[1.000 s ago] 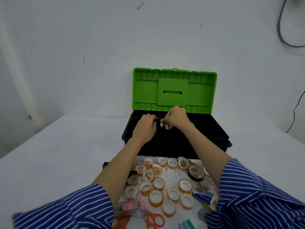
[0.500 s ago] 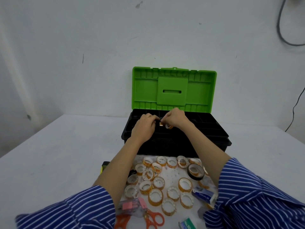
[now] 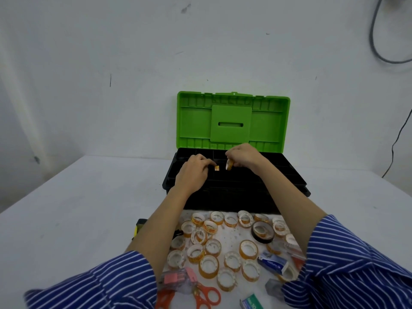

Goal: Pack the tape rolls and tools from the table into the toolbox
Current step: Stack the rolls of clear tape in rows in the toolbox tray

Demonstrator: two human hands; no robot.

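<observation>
at the bottom of the frame orange scissors (image 3: 201, 295) lie beside a pink stapler (image 3: 178, 279), and above them many clear tape rolls (image 3: 208, 266) and one black tape roll (image 3: 263, 231) are scattered on the white table (image 3: 78, 208). beyond them, mid-frame, the black toolbox (image 3: 289, 181) stands open, green lid (image 3: 233, 123) upright. over its tray the left hand (image 3: 192, 173) pinches a small orange piece (image 3: 216, 168), and the right hand (image 3: 244, 157) pinches a small tape roll (image 3: 229, 165), slightly apart.

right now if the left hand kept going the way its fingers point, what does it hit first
Probably the tape roll held by the right hand. The left hand pinches a small orange piece and points right toward it over the open toolbox; depth is unclear.
</observation>
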